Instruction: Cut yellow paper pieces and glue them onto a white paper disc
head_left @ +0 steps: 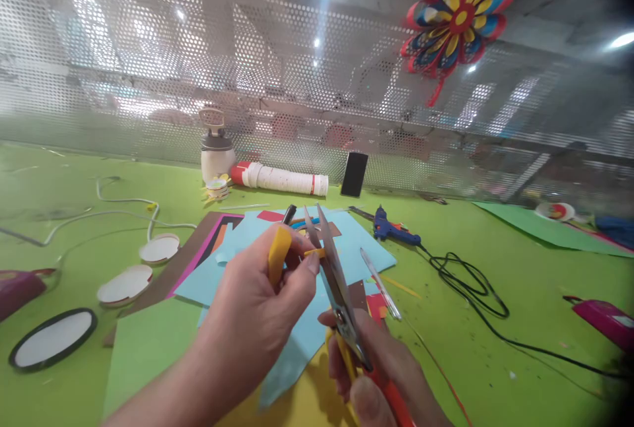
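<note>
So, going left to right: a blurry magenta object (20, 292) is sitting at the left edge of the frame on the bright green counter (539, 268). Just below it, lower left, a flat white oval with a black rim (53, 339) is lying flat, and two shallow white round pieces (125, 285) are resting near it, with a white cable (106, 200) winding around above them. Toward the middle, a white jar with a dark lid and handle (216, 160) is standing near the back, and a white ribbed tube with a red end (284, 179) is lying right beside it.

Center of the frame is where it's happening: the left hand (262, 295) is pinching a narrow curled yellow strip (280, 252) between thumb and fingers, with the short end poking out at the blades. Light blue paper sheets (369, 242) are spreading out underneath. Just right of that, the right hand (391, 361) is gripping metal scissors with red and yellow handles (337, 288), and the blade tips are pointing up, slightly apart.

Further right, a slim silver pen (380, 282) is lying slantwise, a dark blue glue gun (396, 228) is resting above it, and a looped black cord (475, 288) is trailing off toward the lower right. A red, blue and yellow paper flower (461, 18) is hanging in the upper right.
</note>
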